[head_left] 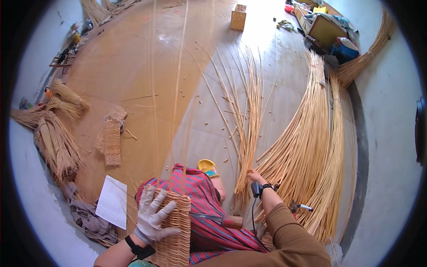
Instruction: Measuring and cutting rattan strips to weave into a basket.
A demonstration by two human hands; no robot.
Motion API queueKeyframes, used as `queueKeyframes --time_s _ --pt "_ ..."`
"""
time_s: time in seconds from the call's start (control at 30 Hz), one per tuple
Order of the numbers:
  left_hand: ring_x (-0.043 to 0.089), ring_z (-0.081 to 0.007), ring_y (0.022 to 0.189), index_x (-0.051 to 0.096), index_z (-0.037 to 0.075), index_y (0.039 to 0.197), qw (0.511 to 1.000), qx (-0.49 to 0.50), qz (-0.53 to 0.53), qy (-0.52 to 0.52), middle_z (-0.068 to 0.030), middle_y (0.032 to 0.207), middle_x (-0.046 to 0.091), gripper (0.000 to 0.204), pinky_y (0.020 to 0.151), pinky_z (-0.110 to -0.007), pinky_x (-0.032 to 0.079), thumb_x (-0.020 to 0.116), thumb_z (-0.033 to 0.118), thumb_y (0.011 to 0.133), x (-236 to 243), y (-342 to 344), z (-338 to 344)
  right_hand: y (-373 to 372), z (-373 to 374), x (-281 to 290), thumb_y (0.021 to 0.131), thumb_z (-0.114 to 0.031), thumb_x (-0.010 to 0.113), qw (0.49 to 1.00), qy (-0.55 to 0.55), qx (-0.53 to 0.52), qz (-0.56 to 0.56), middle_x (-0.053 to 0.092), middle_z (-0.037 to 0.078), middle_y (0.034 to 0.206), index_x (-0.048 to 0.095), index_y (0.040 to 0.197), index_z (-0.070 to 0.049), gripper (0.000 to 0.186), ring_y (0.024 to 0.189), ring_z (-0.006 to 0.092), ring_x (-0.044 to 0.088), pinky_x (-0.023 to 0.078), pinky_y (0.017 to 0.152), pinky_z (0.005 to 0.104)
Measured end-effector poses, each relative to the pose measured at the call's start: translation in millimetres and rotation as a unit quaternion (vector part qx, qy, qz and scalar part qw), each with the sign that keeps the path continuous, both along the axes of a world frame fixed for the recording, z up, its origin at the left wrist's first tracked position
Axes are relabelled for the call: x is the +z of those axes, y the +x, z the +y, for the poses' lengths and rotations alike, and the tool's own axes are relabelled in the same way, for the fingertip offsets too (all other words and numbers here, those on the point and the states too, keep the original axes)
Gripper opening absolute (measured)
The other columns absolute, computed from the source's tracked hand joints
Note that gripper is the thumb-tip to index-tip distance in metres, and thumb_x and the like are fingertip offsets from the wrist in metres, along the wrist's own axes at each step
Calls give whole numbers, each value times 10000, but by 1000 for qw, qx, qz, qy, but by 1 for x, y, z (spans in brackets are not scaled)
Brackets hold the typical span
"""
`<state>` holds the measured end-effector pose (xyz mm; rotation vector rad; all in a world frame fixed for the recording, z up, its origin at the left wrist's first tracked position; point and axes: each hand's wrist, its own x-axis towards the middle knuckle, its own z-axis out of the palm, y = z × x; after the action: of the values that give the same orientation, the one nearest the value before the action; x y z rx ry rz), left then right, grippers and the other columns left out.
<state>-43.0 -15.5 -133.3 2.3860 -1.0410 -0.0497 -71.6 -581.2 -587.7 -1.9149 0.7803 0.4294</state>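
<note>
My left hand (152, 217), in a white glove, lies with spread fingers on a woven wicker piece (181, 227) that stands tilted on my lap. Long pale rods rise from its upper edge. My bare right hand (256, 176) is closed at the lower end of a loose bundle of willow rods (250, 129) on the floor; its fingertips are partly hidden. On my lap, over a red and blue striped cloth (200, 184), rests a tool with a wooden handle (232, 222) and a flat metal blade. The blade's tip reaches the wicker piece.
Larger rod bundles (296, 151) spread to the right. Another woven piece (112, 141), a white sheet (112, 202) and straw-coloured bundles (58, 144) lie to the left. A yellow slipper (207, 165) is ahead, a wooden box (238, 18) farther off. Small offcuts dot the floor.
</note>
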Motion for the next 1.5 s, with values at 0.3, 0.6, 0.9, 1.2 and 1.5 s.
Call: queueKeyframes --time_s 0.3,0.6,0.9,1.2,1.5 --pt "283 -378 1555 656 246 1402 999 37 -13 7 -87 1589 472 798 1255 -604 213 823 652 736 12 -14 7 13 44 42 860 -135 700 995 -66 -36 -59 767 114 1081 710 1257 -14 416 887 225 723 565 740 336" --pt "337 -396 1530 629 199 1436 996 73 -33 37 -111 1576 498 786 1242 -590 251 804 612 790 21 -36 24 10 125 312 991 -124 721 839 510 -138 -128 668 3 879 637 1173 -96 203 726 96 615 499 659 258" --pt "387 -377 1498 628 227 1442 998 52 -42 -22 -93 1570 506 741 1239 -566 275 812 548 800 15 -28 15 -31 259 477 932 25 744 872 278 92 -392 728 80 969 663 1013 -19 123 893 153 723 587 825 285" --pt "337 -360 1530 613 281 1457 997 71 -33 3 -65 1604 469 730 1251 -562 240 787 578 814 9 -39 27 -57 257 474 882 28 788 914 217 141 -313 773 139 998 714 960 13 108 948 174 733 572 839 295" --pt "262 -396 1556 585 310 1483 997 61 -27 23 -84 1647 406 796 1251 -604 195 756 666 791 8 -37 25 -40 264 494 1097 -290 437 893 116 381 -210 775 130 1019 663 1399 -96 424 874 212 728 559 747 338"
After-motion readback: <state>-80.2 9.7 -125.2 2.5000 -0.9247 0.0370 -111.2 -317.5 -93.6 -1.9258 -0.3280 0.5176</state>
